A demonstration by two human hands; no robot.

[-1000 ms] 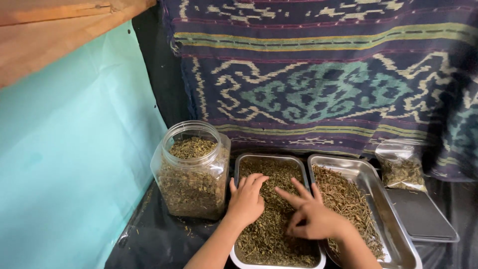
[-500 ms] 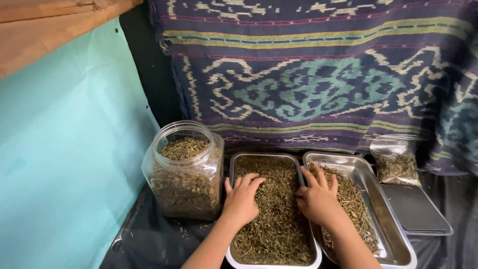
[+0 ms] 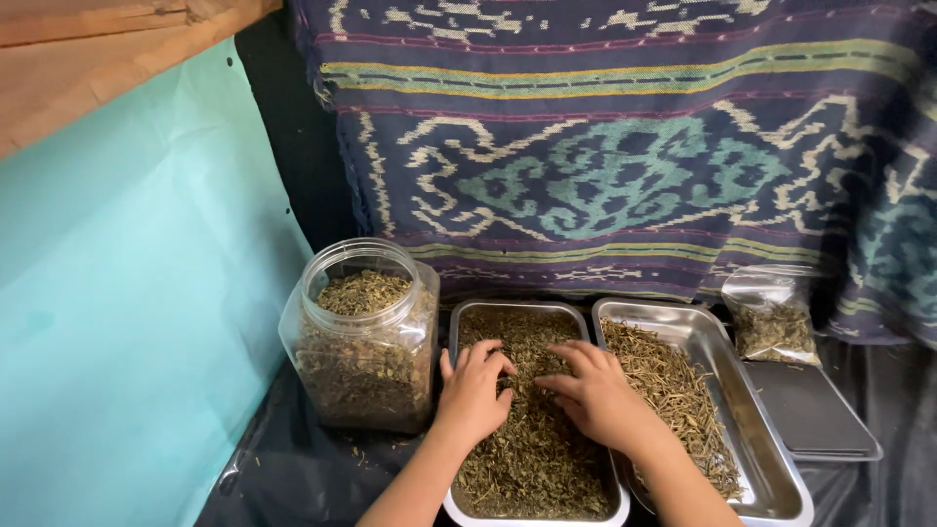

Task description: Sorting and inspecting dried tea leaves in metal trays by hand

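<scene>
Both of my hands rest in a steel tray [image 3: 462, 327] filled with fine dried green herb [image 3: 527, 468]. My left hand [image 3: 473, 395] lies palm down on the herb by the tray's left wall, fingers curled in. My right hand [image 3: 595, 395] is over the middle of the same tray, fingers bent and spread, touching the herb. Whether either hand has herb pinched in its fingers cannot be told. A second steel tray [image 3: 727, 351] to the right holds coarser dried stems [image 3: 678, 390].
An open clear plastic jar [image 3: 363, 332] of dried herb stands left of the trays. A small clear bag of herb [image 3: 774, 317] leans at the back right, with a flat dark slab [image 3: 810, 410] before it. A patterned woven cloth [image 3: 625, 156] hangs behind; a teal wall [image 3: 127, 322] is left.
My right hand has moved left from the edge between the two trays back over the fine herb. My left hand has curled its fingers slightly and stayed in place.
</scene>
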